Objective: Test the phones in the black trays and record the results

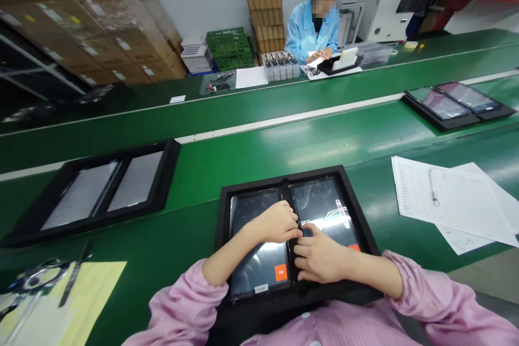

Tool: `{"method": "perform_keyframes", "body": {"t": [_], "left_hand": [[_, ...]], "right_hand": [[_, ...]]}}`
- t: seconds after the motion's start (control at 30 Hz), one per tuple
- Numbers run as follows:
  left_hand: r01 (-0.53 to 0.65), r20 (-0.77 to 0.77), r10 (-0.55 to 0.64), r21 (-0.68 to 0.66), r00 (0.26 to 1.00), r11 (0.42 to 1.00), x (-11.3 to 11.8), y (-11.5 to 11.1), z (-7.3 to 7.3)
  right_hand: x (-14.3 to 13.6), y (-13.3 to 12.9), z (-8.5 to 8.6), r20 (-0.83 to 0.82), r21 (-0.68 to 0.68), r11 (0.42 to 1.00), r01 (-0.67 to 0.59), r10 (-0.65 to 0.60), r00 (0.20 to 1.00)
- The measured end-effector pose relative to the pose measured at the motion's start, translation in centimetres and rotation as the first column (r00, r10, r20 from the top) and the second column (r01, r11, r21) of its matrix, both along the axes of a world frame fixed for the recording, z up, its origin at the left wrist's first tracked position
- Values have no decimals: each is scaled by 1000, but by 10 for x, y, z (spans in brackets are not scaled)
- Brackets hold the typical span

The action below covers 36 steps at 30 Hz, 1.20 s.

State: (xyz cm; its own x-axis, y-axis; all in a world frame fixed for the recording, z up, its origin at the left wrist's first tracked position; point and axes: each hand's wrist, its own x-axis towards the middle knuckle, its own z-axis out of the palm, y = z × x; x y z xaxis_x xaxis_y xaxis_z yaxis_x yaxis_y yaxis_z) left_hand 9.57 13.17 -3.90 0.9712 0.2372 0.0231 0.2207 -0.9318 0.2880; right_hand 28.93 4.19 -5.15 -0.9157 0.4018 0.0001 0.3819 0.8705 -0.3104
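Tablets (255,267), glossy and rectangular, lie in a matte black tray (255,188).

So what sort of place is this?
Likely an electronics factory, perhaps a checking or packing line: there are long green worktops, tablets lying in black trays, and tall stacks of cardboard boxes.

1. Bright, whitish light filled the room.
2. White glare streaked the tablets (255,259); softer reflections spread across the green belt (243,157).
3. The boxes (101,32) looked blurred, stretched and slanted near the edge.
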Motion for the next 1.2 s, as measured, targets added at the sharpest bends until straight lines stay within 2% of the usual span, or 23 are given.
{"method": "perform_keyframes", "body": {"t": [0.2, 0.33, 0.4, 0.47, 0.5, 0.53, 0.6, 0.63, 0.7, 0.73, 0.77, 0.83, 0.9, 0.97, 1.07, 1.2], "left_hand": [[-28, -27, 26, -42, 999, 999, 8, 4, -3], [-62, -36, 59, -91, 998, 994, -9, 3, 14], [-163, -29, 161, -126, 987, 979, -29, -6, 26], [-366, -12, 367, -133, 930, 921, -56, -24, 34], [-492, 1, 495, -120, 869, 862, -71, -35, 35], [-621, 22, 626, -100, 780, 777, -86, -49, 33], [-831, 65, 837, -102, 543, 547, -113, -78, 19], [-894, 81, 906, -149, 415, 422, -124, -92, 8], [-923, 82, 979, -327, 187, 203, -138, -118, -16], [-897, 68, 993, -427, 96, 116, -141, -129, -28], [-856, 45, 998, -515, 32, 50, -142, -138, -39], [-766, -1, 1000, -643, -30, -24, -141, -150, -56], [-697, -26, 999, -716, -29, -39, -140, -156, -65], [-648, -21, 1000, -762, -5, -19, -141, -161, -69], [-604, -9, 1000, -797, 25, 8, -144, -168, -70], [-604, -20, 999, -797, 45, 12, -147, -177, -67]], "right_hand": [[-2, 0, -1, 5, -17, 1000, 6, -6, 1000], [4, 2, 2, 10, -16, 1000, 15, -15, 1000], [14, 1, 6, -13, -6, 1000, 22, -22, 1000], [29, -5, 13, -75, 28, 997, 72, -70, 995], [39, -9, 17, -118, 47, 992, 120, -114, 987], [48, -13, 21, -161, 64, 982, 180, -168, 972], [66, -21, 26, -231, 84, 954, 289, -263, 937], [73, -24, 28, -251, 91, 941, 327, -296, 921], [82, -26, 26, -279, 101, 926, 363, -323, 904], [84, -25, 24, -296, 108, 925, 365, -321, 900], [83, -23, 21, -314, 115, 922, 370, -319, 894], [80, -19, 16, -345, 135, 913, 384, -320, 882], [76, -17, 13, -372, 165, 899, 406, -325, 870], [74, -19, 13, -399, 197, 891, 410, -309, 863], [75, -24, 14, -426, 235, 896, 377, -254, 868], [77, -30, 10, -375, 233, 923, 307, -206, 904]]}}
